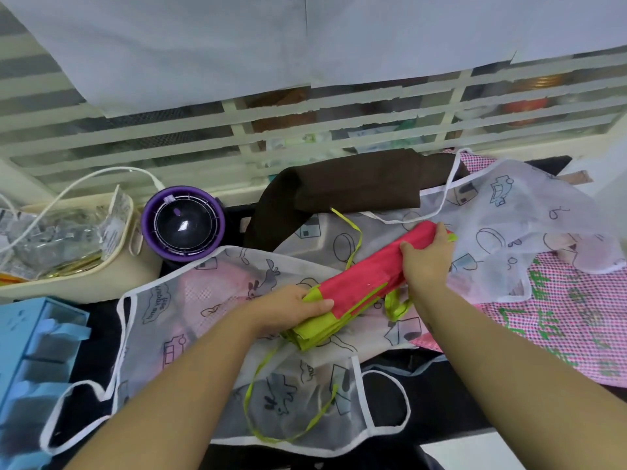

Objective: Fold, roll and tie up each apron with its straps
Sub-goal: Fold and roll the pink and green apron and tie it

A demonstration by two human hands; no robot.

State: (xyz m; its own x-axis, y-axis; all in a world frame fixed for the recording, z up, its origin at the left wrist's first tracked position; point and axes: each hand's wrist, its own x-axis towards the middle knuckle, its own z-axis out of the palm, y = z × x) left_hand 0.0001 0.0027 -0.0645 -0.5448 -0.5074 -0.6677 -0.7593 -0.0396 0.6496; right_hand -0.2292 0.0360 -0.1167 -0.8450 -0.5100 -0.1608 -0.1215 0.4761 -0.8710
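The red apron [366,266], folded into a long narrow bundle, lies slantwise over the white aprons [190,300]. The left hand [291,310] grips its green end and the right hand [425,257] clamps the far end. It looks light, limp and slippery, so it is best held at both ends, leaving the green straps [288,435] free.

The words "Happy and" are printed, upside down from this view, inside a speech bubble [155,305] on the translucent white apron [203,337], while green characters on the pink checked apron [559,320] cannot be read.
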